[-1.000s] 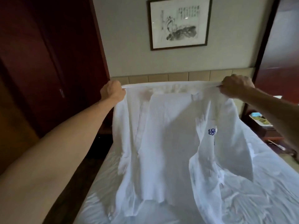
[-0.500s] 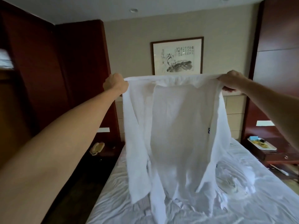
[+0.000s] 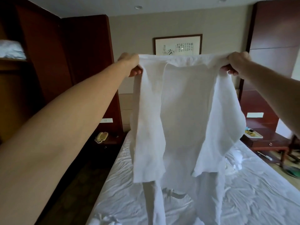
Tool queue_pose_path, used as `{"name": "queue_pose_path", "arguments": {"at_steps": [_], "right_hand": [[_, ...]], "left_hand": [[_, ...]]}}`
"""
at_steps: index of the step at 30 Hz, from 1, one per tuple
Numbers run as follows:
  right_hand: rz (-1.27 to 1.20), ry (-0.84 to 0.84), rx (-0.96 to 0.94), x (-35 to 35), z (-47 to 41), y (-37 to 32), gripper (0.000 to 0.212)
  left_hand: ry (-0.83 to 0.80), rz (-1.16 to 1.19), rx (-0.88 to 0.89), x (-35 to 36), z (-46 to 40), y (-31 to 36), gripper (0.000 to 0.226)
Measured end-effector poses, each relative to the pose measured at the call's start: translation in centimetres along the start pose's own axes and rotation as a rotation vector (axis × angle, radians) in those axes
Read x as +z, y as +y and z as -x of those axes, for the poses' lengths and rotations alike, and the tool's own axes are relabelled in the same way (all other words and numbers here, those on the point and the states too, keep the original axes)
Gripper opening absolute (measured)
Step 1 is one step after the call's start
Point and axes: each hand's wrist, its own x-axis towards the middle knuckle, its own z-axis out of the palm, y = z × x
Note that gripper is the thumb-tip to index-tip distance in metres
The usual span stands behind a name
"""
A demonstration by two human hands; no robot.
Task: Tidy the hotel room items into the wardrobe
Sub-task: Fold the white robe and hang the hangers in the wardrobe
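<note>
A white bathrobe (image 3: 181,111) hangs spread out in the air above the bed (image 3: 123,192). My left hand (image 3: 130,64) grips its left shoulder and my right hand (image 3: 237,64) grips its right shoulder, both at about the same height. The collar is stretched taut between them. The sleeves hang down at either side, and the hem trails onto the rumpled sheet. The dark wooden wardrobe (image 3: 42,54) stands open at the left, with folded white linen (image 3: 11,49) on its upper shelf.
A cream telephone (image 3: 101,136) sits on the dark nightstand left of the bed. At the right, a wooden bedside table (image 3: 269,142) carries a small tray. A framed picture (image 3: 177,44) hangs on the far wall. Loose white items lie on the sheet at the right.
Both hands have raised the bathrobe higher, so most of it now hangs off the bed. My view has tilted up, and the wardrobe shelf shows at the left.
</note>
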Motion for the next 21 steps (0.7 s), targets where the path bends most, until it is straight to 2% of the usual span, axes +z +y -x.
{"name": "queue_pose_path", "arguments": {"at_steps": [4, 9, 15, 21], "right_hand": [[-0.063, 0.017, 0.022, -1.4, 3.9, 0.2, 0.025], [-0.041, 0.01, 0.079, -2.1, 7.1, 1.8, 0.032], [-0.088, -0.049, 0.123, -0.3, 8.9, 5.0, 0.029], [-0.038, -0.077, 0.192, 3.2, 6.3, 10.5, 0.034]], "left_hand": [[-0.024, 0.15, -0.04, -0.8, 3.2, -0.3, 0.029], [-0.042, 0.247, -0.087, -0.2, 5.7, -2.9, 0.024], [-0.07, 0.264, -0.141, 1.9, 6.7, -6.0, 0.027], [-0.061, 0.258, -0.237, 6.8, 3.8, -11.1, 0.023]]}}
